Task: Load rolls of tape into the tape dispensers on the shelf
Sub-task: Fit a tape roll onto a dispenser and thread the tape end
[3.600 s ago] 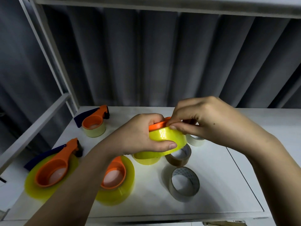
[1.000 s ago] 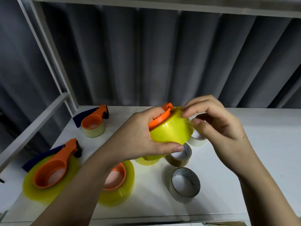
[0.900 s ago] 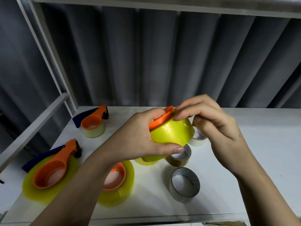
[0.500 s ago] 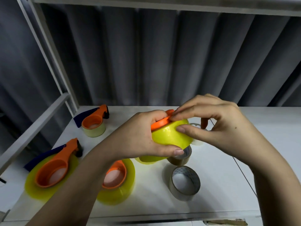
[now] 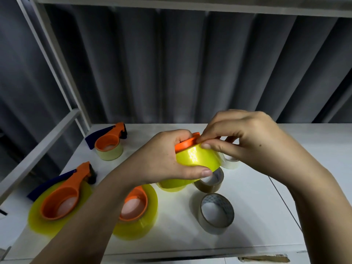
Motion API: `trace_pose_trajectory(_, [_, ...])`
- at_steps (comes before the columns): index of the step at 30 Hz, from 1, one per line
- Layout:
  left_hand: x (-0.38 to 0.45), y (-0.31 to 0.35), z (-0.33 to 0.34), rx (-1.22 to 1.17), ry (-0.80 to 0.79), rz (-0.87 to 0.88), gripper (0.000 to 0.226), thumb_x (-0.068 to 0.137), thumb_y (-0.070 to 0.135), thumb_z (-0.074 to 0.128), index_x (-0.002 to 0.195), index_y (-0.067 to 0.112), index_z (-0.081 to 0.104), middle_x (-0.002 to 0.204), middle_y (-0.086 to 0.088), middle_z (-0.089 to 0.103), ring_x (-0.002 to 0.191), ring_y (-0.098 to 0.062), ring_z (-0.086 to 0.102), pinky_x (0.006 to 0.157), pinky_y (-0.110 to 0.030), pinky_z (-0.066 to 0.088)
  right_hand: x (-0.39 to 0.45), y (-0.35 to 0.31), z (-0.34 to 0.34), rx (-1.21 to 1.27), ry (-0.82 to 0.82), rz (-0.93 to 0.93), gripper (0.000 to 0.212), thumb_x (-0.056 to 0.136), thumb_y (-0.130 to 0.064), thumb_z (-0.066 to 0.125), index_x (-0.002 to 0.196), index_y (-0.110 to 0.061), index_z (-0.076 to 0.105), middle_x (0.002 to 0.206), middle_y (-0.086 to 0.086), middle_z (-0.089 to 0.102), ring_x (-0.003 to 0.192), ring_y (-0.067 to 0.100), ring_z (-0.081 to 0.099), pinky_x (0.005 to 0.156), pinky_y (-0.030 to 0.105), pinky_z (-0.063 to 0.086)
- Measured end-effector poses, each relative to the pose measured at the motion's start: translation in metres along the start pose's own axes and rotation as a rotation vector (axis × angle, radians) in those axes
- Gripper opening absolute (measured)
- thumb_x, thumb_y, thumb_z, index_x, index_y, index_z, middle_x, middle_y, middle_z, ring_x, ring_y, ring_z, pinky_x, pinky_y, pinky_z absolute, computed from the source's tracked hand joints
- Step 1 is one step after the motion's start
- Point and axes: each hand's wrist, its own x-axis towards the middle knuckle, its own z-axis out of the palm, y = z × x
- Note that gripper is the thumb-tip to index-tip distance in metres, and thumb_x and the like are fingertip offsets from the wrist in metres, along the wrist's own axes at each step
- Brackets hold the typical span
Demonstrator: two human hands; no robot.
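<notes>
Now, head view:
Left hand (image 5: 162, 159): your fingers and thumb wrap the yellow tape roll (image 5: 198, 158), lifted above the shelf (image 5: 257, 216), mid-scene.
Right hand (image 5: 247, 141): your thumb and forefinger pinch at the roll's top edge, against the orange dispenser (image 5: 185, 144) seated in it.

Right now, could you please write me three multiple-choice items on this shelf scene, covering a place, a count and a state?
1. Where is the grey-cored tape roll?
A. On the shelf, nearest the front edge
B. In the right hand
C. On the top shelf

2. How many orange dispensers are visible?
A. Two
B. Four
C. Six

3. What is the left hand doing?
A. Resting flat
B. Gripping the yellow roll
C. Hanging idle

Answers: 1 A, it stands alone in front; 2 B, three on the shelf, one held; 3 B, thumb and fingers wrap it.
</notes>
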Motion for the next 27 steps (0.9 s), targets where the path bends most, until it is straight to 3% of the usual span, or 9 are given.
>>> trace_pose_trajectory(11, [0.002, -0.011, 0.002, 0.006, 0.023, -0.022, 0.050, 0.051, 0.061, 0.075, 0.082, 0.025, 0.059, 0.080, 0.006, 0.063, 0.073, -0.009, 0.062, 0.061, -0.029, 0.051, 0.002, 0.000, 0.012, -0.060, -0.004, 0.035, 0.029, 0.089, -0.046, 0.045, 0.091, -0.032, 0.070, 0.086, -0.014, 0.061, 0.078, 0.009, 0.060, 0.058, 0.042, 0.053])
trace_pose_trajectory(16, [0.003, -0.011, 0.003, 0.052, -0.021, -0.009, 0.035, 0.057, 0.052, 0.083, 0.075, 0.042, 0.054, 0.073, 0.022, 0.059, 0.069, 0.000, 0.057, 0.057, -0.016, 0.044, 0.002, 0.004, 0.016, 0.036, 0.020, 0.086, 0.030, 0.087, -0.046, 0.047, 0.085, -0.028, 0.070, 0.083, -0.015, 0.060, 0.076, 0.008, 0.059, 0.062, 0.033, 0.052])
trace_pose_trajectory(20, [0.005, -0.010, -0.001, 0.040, -0.019, -0.021, 0.041, 0.055, 0.053, 0.078, 0.077, 0.027, 0.055, 0.075, 0.011, 0.059, 0.068, -0.005, 0.058, 0.056, -0.018, 0.043, 0.003, 0.006, 0.007, 0.206, -0.046, 0.092, 0.028, 0.080, -0.051, 0.059, 0.091, -0.032, 0.076, 0.087, -0.016, 0.062, 0.083, 0.011, 0.063, 0.065, 0.023, 0.051])
trace_pose_trajectory(22, [0.005, -0.007, -0.002, 0.053, -0.041, -0.011, 0.039, 0.057, 0.049, 0.082, 0.073, 0.030, 0.052, 0.072, 0.017, 0.057, 0.066, -0.001, 0.055, 0.054, -0.014, 0.041, 0.005, 0.005, 0.005, 0.173, -0.084, 0.078, 0.027, 0.078, -0.053, 0.059, 0.090, -0.035, 0.076, 0.086, -0.018, 0.061, 0.082, 0.008, 0.062, 0.065, 0.026, 0.051])
trace_pose_trajectory(27, [0.007, -0.010, 0.001, 0.123, -0.031, -0.006, 0.043, 0.054, 0.056, 0.075, 0.076, 0.030, 0.051, 0.069, 0.012, 0.054, 0.061, -0.005, 0.051, 0.054, -0.022, 0.040, 0.009, 0.003, 0.003, 0.058, -0.136, 0.081, 0.030, 0.079, -0.055, 0.052, 0.088, -0.037, 0.075, 0.083, -0.017, 0.061, 0.080, 0.004, 0.061, 0.062, 0.034, 0.052])
